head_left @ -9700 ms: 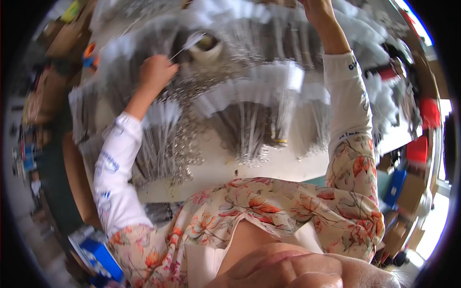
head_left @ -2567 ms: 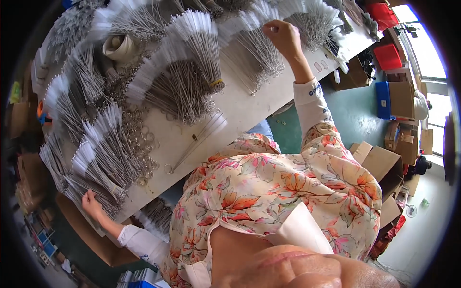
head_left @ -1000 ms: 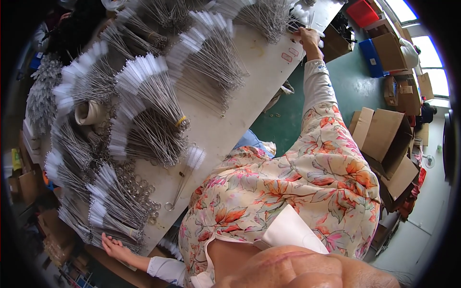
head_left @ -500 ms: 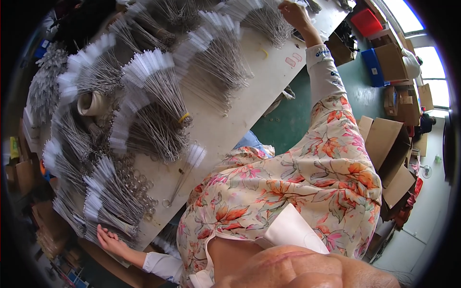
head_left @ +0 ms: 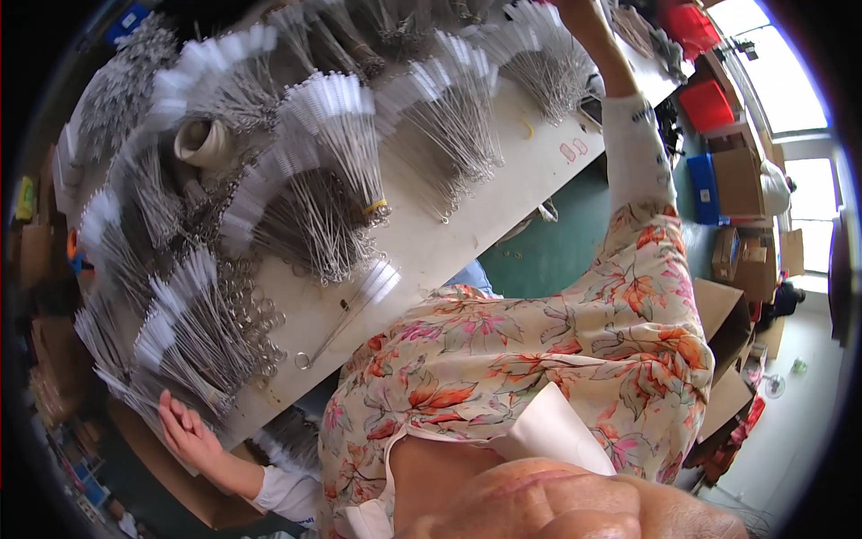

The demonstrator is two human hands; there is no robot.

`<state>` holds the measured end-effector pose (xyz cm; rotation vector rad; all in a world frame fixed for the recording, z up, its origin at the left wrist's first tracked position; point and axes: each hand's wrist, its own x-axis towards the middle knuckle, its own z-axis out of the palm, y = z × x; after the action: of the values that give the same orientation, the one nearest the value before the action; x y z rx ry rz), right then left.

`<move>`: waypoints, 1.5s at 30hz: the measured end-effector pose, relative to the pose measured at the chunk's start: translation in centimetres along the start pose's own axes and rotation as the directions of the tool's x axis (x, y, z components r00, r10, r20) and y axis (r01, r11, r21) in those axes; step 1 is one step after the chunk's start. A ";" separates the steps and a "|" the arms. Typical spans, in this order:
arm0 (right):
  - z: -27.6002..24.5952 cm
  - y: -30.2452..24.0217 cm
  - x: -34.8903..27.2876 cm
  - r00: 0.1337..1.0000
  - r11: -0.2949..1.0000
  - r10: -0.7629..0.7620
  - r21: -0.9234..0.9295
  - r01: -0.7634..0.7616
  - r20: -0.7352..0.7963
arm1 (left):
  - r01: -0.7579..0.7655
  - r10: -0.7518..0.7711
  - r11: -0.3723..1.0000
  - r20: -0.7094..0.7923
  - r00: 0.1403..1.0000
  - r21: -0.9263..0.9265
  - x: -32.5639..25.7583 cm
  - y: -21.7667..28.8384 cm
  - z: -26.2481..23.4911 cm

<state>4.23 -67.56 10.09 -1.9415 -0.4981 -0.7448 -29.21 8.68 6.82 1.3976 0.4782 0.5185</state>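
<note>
- White-bristled, looped metal-wire brushes (head_left: 193, 328) are fanned across a pale table (head_left: 505, 189).
- Left hand (head_left: 191, 437) is held loosely spread near them.
- Right hand (head_left: 579, 11) is cut off; its grip cannot be told.

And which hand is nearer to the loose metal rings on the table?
Left. The left hand is below and to the left of the rings; the right hand is farther off, up and right, at the picture's top edge.

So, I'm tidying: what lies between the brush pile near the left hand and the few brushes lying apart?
In the head view: metal rings, then bare tabletop, between the brush pile and the separate brushes.
</note>
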 end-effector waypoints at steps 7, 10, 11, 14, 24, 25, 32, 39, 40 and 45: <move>19.1 -25.6 -3.0 0.759 0.667 0.197 0.483 -0.567 0.620 | 0.115 -0.040 0.981 0.420 0.906 -0.154 -2.4 -0.3 13.7; 25.5 -25.1 -5.7 0.794 0.576 -0.031 0.660 -0.482 0.607 | 0.142 -0.045 0.983 0.585 0.810 -0.120 -3.7 -1.5 19.6; 27.2 -26.1 -6.3 0.802 0.578 0.063 0.633 -0.514 0.594 | 0.137 -0.039 0.984 0.621 0.783 -0.110 -4.2 -1.0 21.2; 31.6 -25.9 -8.5 0.790 0.363 -0.044 0.746 -0.558 0.612 | 0.044 0.069 0.984 0.599 0.798 -0.172 -4.1 -1.4 23.6; 35.2 -28.7 -11.6 0.647 0.409 0.034 0.580 -0.705 0.762 | 0.050 0.053 0.992 0.735 0.675 -0.118 -2.4 -4.2 22.7; 35.2 -28.7 -11.7 0.653 0.385 0.018 0.598 -0.703 0.757 | 0.052 0.051 0.992 0.733 0.678 -0.117 -2.5 -4.0 22.4; 35.2 -28.3 -10.8 0.704 0.133 0.100 0.692 -0.710 0.703 | -0.156 0.129 0.988 0.588 0.799 -0.005 -2.9 -4.4 20.7; 36.2 -29.9 -13.7 0.813 0.740 -0.009 0.551 -0.386 0.582 | -0.665 0.557 0.737 0.448 0.699 0.120 -2.6 -5.6 21.7; 35.6 -30.3 -13.8 0.787 0.657 0.066 0.567 -0.497 0.614 | -0.663 0.555 0.739 0.449 0.700 0.121 -2.7 -5.6 21.6; 33.2 -27.3 -13.3 0.907 0.582 0.096 0.716 -0.386 0.410 | -0.646 0.706 0.700 0.155 0.691 -0.305 -2.5 -4.2 20.9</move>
<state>-12.82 -26.02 6.86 -1.2229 -0.6097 0.0447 -18.44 -9.84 5.12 1.3668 -0.3533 0.9447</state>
